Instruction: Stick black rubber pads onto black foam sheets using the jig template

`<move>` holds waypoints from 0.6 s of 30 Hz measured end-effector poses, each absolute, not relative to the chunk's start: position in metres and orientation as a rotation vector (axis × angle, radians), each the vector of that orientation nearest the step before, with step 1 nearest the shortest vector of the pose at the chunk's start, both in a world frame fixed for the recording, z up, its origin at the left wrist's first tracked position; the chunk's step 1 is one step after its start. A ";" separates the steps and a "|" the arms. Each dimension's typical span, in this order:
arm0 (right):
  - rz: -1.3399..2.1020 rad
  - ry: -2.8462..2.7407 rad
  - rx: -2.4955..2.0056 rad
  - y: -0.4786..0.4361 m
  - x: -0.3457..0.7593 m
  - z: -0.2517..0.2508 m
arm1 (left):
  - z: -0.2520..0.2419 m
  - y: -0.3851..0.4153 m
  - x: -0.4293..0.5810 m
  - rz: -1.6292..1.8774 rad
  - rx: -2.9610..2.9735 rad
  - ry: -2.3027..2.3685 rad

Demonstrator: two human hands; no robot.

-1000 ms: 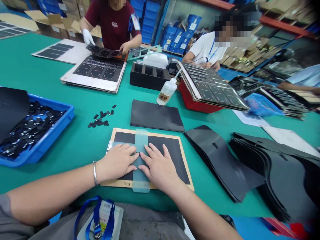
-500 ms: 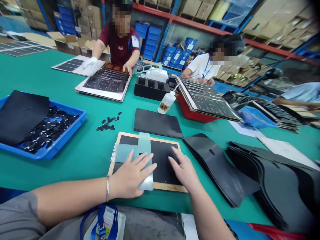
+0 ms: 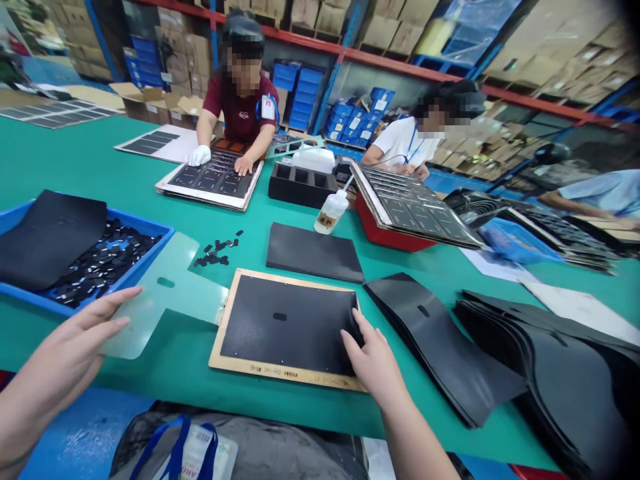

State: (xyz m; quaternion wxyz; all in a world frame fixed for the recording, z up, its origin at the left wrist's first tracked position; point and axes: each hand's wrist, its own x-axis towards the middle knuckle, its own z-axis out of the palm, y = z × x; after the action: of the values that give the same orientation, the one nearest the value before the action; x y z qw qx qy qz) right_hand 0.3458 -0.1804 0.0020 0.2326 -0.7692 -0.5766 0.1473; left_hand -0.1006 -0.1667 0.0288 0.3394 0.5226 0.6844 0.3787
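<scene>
Left hand (image 3: 65,333): open, apparently touching translucent plastic sheet (image 3: 167,293) | Right hand (image 3: 373,357): open, fingers on black sheet (image 3: 290,327) | Wood-framed board (image 3: 285,365): beneath sheet

Shelving (image 3: 350,59) holds cartons (image 3: 387,20) and apparently blue bins (image 3: 299,83).

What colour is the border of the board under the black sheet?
Light tan, like bare wood: the board's border around the black sheet shows plainly in the head view.

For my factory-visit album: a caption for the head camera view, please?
Right hand on a black sheet lying on a wood-framed board, left hand at a translucent plastic film beside it.
</scene>
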 end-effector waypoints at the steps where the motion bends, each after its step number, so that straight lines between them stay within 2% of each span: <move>1: 0.422 -1.506 -2.052 -0.180 0.347 0.002 | 0.025 -0.163 -0.108 0.920 1.299 1.775; 4: 0.442 -1.308 -1.923 -0.173 0.353 -0.003 | 0.014 -0.154 -0.116 0.672 1.243 1.789; 9: 0.456 -1.365 -2.032 -0.157 0.357 -0.007 | -0.003 -0.145 -0.115 0.192 1.724 1.922; 13: 0.365 -1.642 -1.946 -0.165 0.345 0.002 | -0.011 -0.134 -0.124 0.131 2.101 1.951; 18: 0.460 -2.024 -1.468 -0.211 0.328 0.014 | 0.000 -0.119 -0.115 0.180 2.223 1.932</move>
State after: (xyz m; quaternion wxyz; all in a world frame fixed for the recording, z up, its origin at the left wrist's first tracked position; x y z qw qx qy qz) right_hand 0.3283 -0.2107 0.0137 0.2954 -0.5517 -0.7606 0.1727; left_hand -0.1154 -0.1192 0.0000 0.0953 0.7500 0.6517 0.0607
